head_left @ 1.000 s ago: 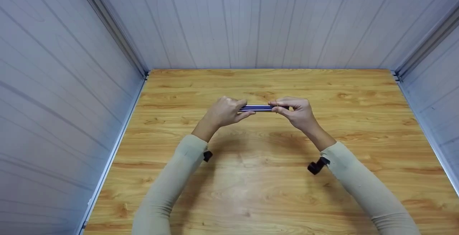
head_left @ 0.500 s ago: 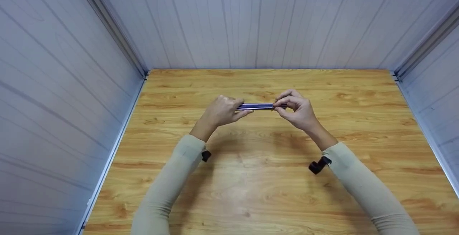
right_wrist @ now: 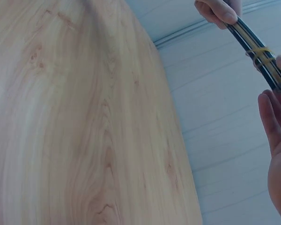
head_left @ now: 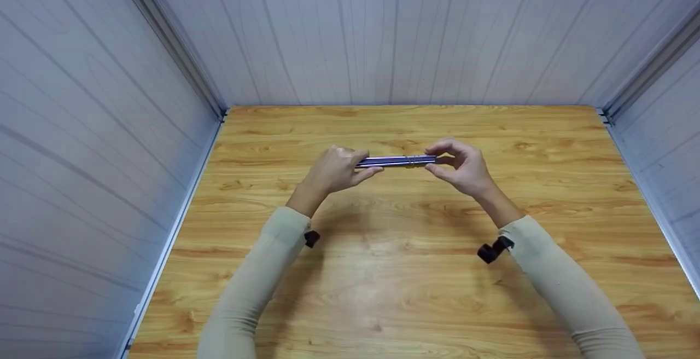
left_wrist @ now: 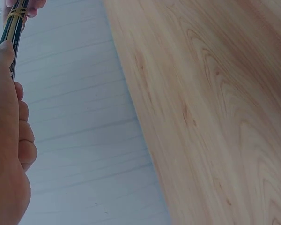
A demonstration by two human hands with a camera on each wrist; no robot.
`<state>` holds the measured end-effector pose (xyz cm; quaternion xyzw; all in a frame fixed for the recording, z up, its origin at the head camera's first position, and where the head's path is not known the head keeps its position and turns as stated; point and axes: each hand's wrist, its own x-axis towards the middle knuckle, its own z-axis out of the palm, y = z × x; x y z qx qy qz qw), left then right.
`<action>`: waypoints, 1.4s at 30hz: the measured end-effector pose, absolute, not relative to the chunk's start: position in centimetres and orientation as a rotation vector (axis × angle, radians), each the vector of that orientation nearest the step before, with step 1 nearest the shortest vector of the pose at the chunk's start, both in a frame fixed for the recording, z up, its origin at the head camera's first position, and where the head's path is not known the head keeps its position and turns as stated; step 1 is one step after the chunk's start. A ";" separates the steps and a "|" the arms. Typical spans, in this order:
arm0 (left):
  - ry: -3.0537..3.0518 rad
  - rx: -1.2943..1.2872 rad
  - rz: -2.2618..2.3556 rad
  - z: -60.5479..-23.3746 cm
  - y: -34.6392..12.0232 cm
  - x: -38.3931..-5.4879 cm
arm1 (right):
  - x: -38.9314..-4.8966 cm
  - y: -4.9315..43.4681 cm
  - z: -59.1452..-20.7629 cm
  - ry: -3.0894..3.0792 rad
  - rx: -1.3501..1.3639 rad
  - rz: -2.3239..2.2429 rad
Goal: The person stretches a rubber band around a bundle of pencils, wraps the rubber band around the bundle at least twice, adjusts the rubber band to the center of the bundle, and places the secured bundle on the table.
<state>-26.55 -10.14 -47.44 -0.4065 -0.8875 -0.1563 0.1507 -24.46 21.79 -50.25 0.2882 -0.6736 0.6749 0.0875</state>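
A bundle of dark, striped pencils (head_left: 391, 161) is held level above the table between both hands. Several turns of a yellow rubber band (right_wrist: 261, 54) wrap round it near its right end. My left hand (head_left: 336, 168) grips the other end, thumb along the near side; in the left wrist view that thumb lies on the pencils (left_wrist: 17, 35). At the banded end, my right hand (head_left: 464, 166) pinches lightly with thumb and fingertips on either side. The right wrist view shows the fingers (right_wrist: 270, 119) fairly straight under the bundle's tip. The left end is hidden in the left palm.
A wood-grain table (head_left: 372, 288) lies below the hands. Pale panelled walls (head_left: 361, 30) rise along its back and both sides. A small black wrist camera (head_left: 488, 252) sticks out from the right sleeve, another black camera (head_left: 311, 238) from the left.
The right hand's fingers have slid off the rubber band toward the bundle's right end and spread a little, leaving the band in view. The left hand has shifted slightly left with the pencils.
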 end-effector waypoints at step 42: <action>-2.206 -0.923 -1.965 -48.0 -7.4 -25.8 | -23.7 21.5 -49.0 -2.093 0.900 1.985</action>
